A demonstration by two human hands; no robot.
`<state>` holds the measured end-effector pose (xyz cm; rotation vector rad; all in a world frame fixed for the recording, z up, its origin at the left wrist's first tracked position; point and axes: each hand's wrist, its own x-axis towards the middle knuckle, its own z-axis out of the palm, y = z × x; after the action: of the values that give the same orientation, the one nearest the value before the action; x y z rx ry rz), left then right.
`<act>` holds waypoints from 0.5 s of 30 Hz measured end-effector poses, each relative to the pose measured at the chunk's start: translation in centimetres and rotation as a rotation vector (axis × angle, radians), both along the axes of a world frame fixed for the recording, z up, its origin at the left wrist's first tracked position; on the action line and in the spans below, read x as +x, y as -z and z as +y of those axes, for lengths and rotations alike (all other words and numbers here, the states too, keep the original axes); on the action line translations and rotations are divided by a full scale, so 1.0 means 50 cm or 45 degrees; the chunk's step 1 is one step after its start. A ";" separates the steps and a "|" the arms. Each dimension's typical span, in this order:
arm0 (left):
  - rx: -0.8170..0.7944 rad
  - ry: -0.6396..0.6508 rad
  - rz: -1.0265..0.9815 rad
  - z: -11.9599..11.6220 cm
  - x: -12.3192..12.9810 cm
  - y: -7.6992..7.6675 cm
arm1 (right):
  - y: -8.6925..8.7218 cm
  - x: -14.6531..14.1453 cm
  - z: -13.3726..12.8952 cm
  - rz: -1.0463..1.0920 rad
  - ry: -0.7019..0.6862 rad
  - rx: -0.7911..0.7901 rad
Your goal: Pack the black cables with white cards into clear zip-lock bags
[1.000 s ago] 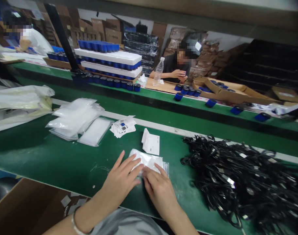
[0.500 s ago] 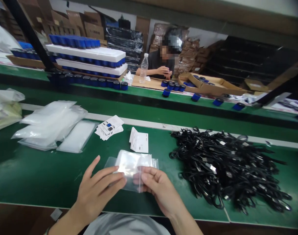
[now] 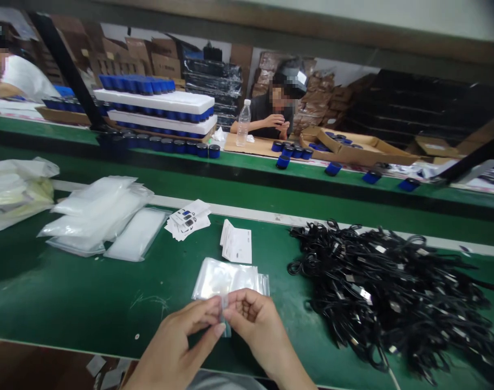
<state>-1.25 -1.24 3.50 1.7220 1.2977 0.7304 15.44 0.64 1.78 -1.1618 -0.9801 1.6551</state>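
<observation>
A small clear plastic bag point(image 3: 226, 328) is pinched between both my hands, seen nearly edge-on at its strip. My left hand point(image 3: 186, 336) grips it with thumb and fingertips from the left. From the right, my right hand point(image 3: 257, 325) closes thumb and fingers on the same bag. Just beyond my fingers lies a stack of clear plastic bags point(image 3: 226, 276) on the green table. Behind that stack stands a folded white leaflet point(image 3: 238, 245), and printed cards point(image 3: 188, 219) lie fanned to its left.
A large heap of black USB cables point(image 3: 377, 292) covers the right side. Packs of clear bags point(image 3: 96, 214) lie at left. Beyond the table, blue-and-black round items point(image 3: 166, 145) line a ledge near a plastic bottle point(image 3: 244, 123). A person point(image 3: 277, 116) sits opposite; another point(image 3: 21, 76) is at far left.
My left hand has gone from spread fingers over the bag to a pinch on it. The bag has turned edge-on and come nearer to me. The camera view has shifted slightly.
</observation>
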 end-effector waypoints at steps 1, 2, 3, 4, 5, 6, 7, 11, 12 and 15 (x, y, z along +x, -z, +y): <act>-0.072 -0.029 -0.075 0.004 0.009 -0.004 | -0.002 -0.006 0.000 -0.032 -0.008 0.043; -0.131 -0.051 -0.131 0.007 0.017 -0.008 | -0.004 -0.011 -0.001 -0.068 -0.014 0.087; -0.176 -0.073 -0.162 0.010 0.022 -0.011 | -0.007 -0.014 -0.002 -0.111 -0.021 0.131; -0.201 -0.094 -0.166 0.013 0.025 -0.013 | -0.009 -0.017 -0.003 -0.159 -0.031 0.172; -0.205 -0.111 -0.143 0.015 0.027 -0.015 | -0.011 -0.018 -0.004 -0.208 -0.045 0.207; -0.193 -0.119 -0.100 0.017 0.027 -0.016 | -0.013 -0.018 -0.006 -0.260 -0.059 0.238; -0.171 -0.124 -0.056 0.019 0.027 -0.015 | -0.015 -0.017 -0.008 -0.316 -0.068 0.267; -0.064 -0.128 -0.020 0.024 0.027 -0.011 | -0.016 -0.009 -0.016 -0.608 -0.044 0.451; -0.042 -0.132 -0.028 0.025 0.028 -0.010 | -0.016 -0.007 -0.017 -0.674 -0.038 0.495; -0.024 -0.141 0.000 0.026 0.032 -0.010 | -0.017 -0.003 -0.019 -0.745 -0.065 0.492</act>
<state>0.37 0.06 4.00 1.6449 1.4046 0.7791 15.29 -0.32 2.62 -1.3789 -1.6218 1.0964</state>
